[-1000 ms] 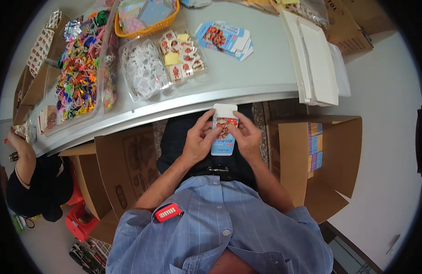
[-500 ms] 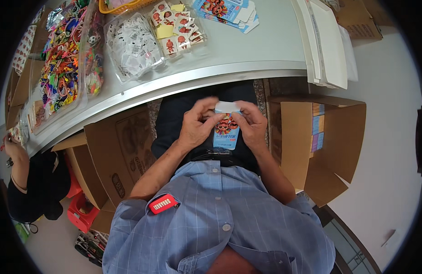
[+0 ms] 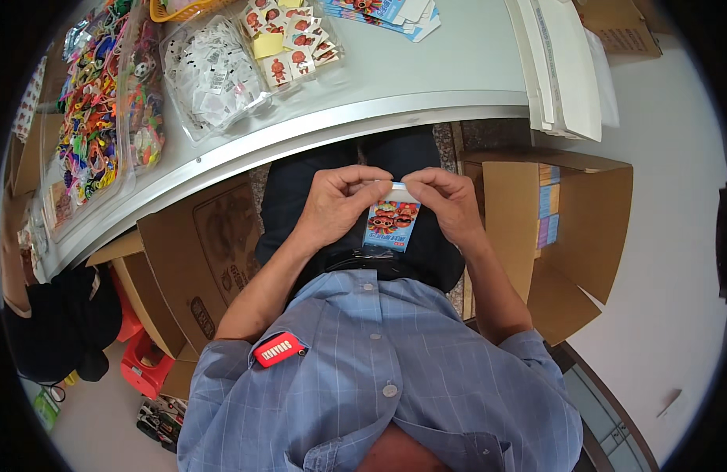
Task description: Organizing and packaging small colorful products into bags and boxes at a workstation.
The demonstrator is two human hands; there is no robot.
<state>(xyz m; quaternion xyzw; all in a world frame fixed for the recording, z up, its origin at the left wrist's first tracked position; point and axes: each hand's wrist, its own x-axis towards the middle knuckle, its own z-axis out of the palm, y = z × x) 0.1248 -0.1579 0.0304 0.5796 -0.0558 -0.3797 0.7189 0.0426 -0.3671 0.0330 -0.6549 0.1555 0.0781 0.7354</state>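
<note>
Over my lap is a small blue printed carton (image 3: 389,226) with colourful cartoon figures on its front. Its white end flap (image 3: 396,194) points away from me, toward the table. My left hand (image 3: 337,206) pinches the flap's left corner between thumb and fingers. At the opposite corner my right hand (image 3: 450,206) grips in the same way, thumb on the near side. The carton's printed lower end hangs free between the two hands. Flattened cartons (image 3: 395,14) of the same blue print lie on the table ahead.
On the grey table (image 3: 426,71) stand a clear tub of white slips (image 3: 216,77), a tray of sticker cards (image 3: 297,47) and a tub of coloured trinkets (image 3: 96,118). An open cardboard box (image 3: 509,236) holding packed cartons is at my right. A co-worker (image 3: 68,322) sits at left.
Both hands have shifted to the carton's far end, thumbs now at the flap's corners instead of on the printed front. The flap is folded lower. The co-worker's hand has moved out of clear view.
</note>
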